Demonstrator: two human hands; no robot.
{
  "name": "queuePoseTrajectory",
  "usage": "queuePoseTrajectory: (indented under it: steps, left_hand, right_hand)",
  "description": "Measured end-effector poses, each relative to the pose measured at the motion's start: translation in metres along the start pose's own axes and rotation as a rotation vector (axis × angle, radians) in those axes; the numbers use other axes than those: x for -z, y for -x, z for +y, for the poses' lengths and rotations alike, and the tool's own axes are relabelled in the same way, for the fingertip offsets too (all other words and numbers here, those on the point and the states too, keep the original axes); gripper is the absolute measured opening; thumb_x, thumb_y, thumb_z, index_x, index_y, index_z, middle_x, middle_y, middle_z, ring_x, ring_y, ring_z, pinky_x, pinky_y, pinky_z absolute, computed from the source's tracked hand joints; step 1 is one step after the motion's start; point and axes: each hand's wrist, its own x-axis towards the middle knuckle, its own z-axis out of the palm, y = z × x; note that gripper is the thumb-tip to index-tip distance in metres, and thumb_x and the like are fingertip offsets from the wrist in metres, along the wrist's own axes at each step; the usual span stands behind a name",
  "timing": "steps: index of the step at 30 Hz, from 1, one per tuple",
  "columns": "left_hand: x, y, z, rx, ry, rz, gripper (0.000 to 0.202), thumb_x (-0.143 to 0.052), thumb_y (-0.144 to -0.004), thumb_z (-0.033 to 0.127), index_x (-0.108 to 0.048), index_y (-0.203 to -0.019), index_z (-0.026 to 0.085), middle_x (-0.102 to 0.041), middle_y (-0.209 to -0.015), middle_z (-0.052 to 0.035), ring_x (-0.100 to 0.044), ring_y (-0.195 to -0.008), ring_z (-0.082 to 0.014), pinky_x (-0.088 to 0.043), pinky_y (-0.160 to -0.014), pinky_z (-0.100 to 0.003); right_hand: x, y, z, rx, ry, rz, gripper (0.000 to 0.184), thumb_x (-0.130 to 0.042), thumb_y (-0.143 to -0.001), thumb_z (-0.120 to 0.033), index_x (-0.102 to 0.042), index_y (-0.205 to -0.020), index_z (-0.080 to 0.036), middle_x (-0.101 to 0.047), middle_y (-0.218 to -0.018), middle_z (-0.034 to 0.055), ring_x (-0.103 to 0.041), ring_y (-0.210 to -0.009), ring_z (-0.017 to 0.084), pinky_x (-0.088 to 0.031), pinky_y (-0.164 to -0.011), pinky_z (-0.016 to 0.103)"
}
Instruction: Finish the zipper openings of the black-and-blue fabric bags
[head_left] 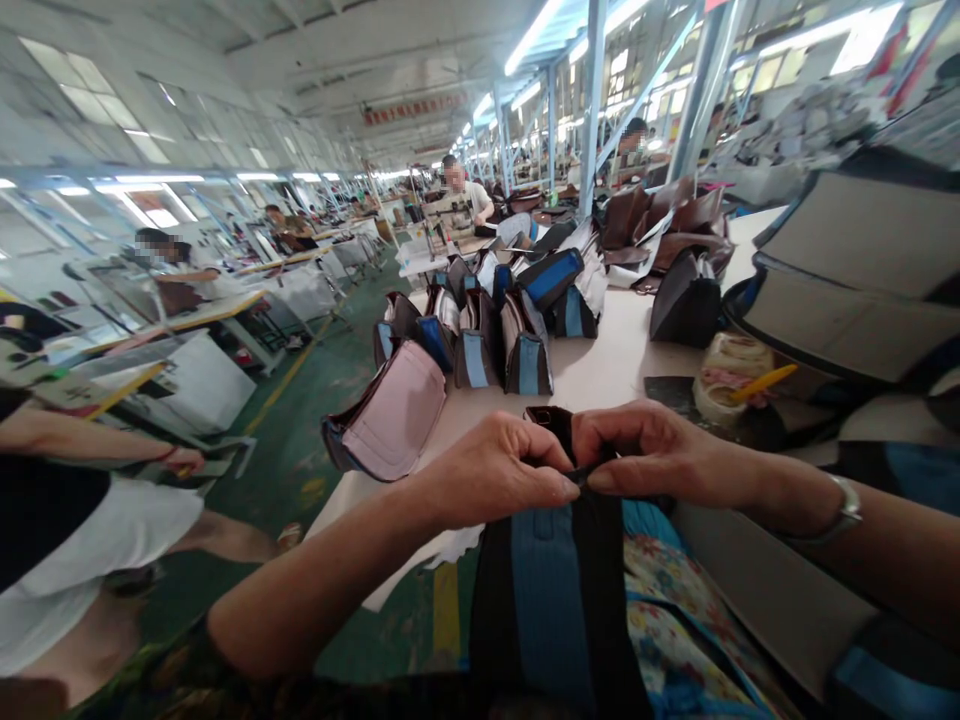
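Note:
A black bag piece [551, 600] with a blue stripe down its middle hangs in front of me, its upper edge between both hands. My left hand [499, 460] pinches that edge, thumb on the near side. Close beside it, my right hand [652, 455] pinches the same edge with thumb and curled forefinger. The two thumb tips nearly meet. Behind the fingers, a dark strap end with a small metal piece [541, 415] shows in part. Below the right hand lies floral cloth [667, 620] with a blue band.
Several bag pieces with blue stripes [472, 355] stand on the white table [600, 365], with a pink-lined one [397, 410] nearer. On the right are a tub with a yellow-handled tool [761, 383] and stacked panels [855, 290]. A person [75, 520] is close by at left.

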Motion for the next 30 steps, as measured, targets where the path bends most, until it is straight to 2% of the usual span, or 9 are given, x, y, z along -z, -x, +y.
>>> queuePoseTrajectory:
  steps: [6,13,18,22,25,30]
  left_hand:
    - [-0.003,0.002,0.001,0.012,0.043,0.009,0.013,-0.066,-0.073,0.025,-0.068,-0.075,0.012,-0.051,-0.062,0.0028,-0.039,-0.056,-0.0088,-0.029,-0.052,-0.023]
    - [0.0,0.002,-0.005,0.052,0.137,-0.017,0.015,-0.066,-0.074,0.028,-0.067,-0.073,0.013,-0.048,-0.057,0.0043,-0.035,-0.051,-0.0081,-0.023,-0.049,-0.024]
    - [0.001,0.0,-0.01,0.14,0.274,-0.008,0.014,-0.063,-0.072,0.027,-0.067,-0.072,0.013,-0.049,-0.057,0.0041,-0.035,-0.05,-0.008,-0.02,-0.047,-0.025]
    - [0.001,-0.001,-0.01,0.096,0.335,-0.015,0.012,-0.061,-0.071,0.022,-0.069,-0.072,0.012,-0.058,-0.064,0.0008,-0.044,-0.058,-0.0099,-0.028,-0.052,-0.025]
    - [0.001,-0.001,-0.009,0.069,0.345,-0.013,0.015,-0.06,-0.074,0.023,-0.068,-0.07,0.011,-0.059,-0.066,-0.0002,-0.046,-0.06,-0.01,-0.031,-0.054,-0.024]
    - [0.001,0.0,-0.005,0.13,0.321,-0.029,0.015,-0.065,-0.071,0.027,-0.067,-0.071,0.012,-0.049,-0.056,0.0034,-0.037,-0.05,-0.0077,-0.021,-0.047,-0.024]
  right_hand:
    - [-0.006,-0.003,-0.001,-0.069,-0.131,0.019,0.021,-0.069,-0.082,-0.032,-0.062,-0.081,-0.013,-0.051,-0.07,-0.0015,-0.041,-0.064,0.009,-0.031,-0.056,0.022]
    - [-0.017,-0.003,0.002,-0.09,-0.14,0.139,0.01,-0.068,-0.078,-0.023,-0.064,-0.079,-0.014,-0.052,-0.068,-0.0021,-0.043,-0.063,0.009,-0.032,-0.056,0.021]
    - [-0.016,-0.005,0.013,-0.169,-0.415,0.058,0.01,-0.068,-0.078,-0.021,-0.065,-0.082,-0.013,-0.053,-0.068,-0.002,-0.043,-0.061,0.008,-0.032,-0.055,0.019]
    - [-0.01,-0.007,0.023,-0.207,-0.544,-0.007,0.014,-0.07,-0.077,-0.02,-0.065,-0.087,-0.011,-0.055,-0.072,-0.0007,-0.047,-0.065,0.008,-0.035,-0.06,0.019]
    - [-0.008,-0.007,0.026,-0.198,-0.59,-0.038,0.017,-0.071,-0.076,-0.019,-0.065,-0.089,-0.011,-0.058,-0.075,0.0006,-0.051,-0.067,0.009,-0.038,-0.064,0.02]
    - [-0.007,-0.007,0.028,-0.178,-0.55,-0.043,0.019,-0.073,-0.076,-0.019,-0.064,-0.091,-0.011,-0.06,-0.079,0.0007,-0.052,-0.068,0.008,-0.039,-0.064,0.02]
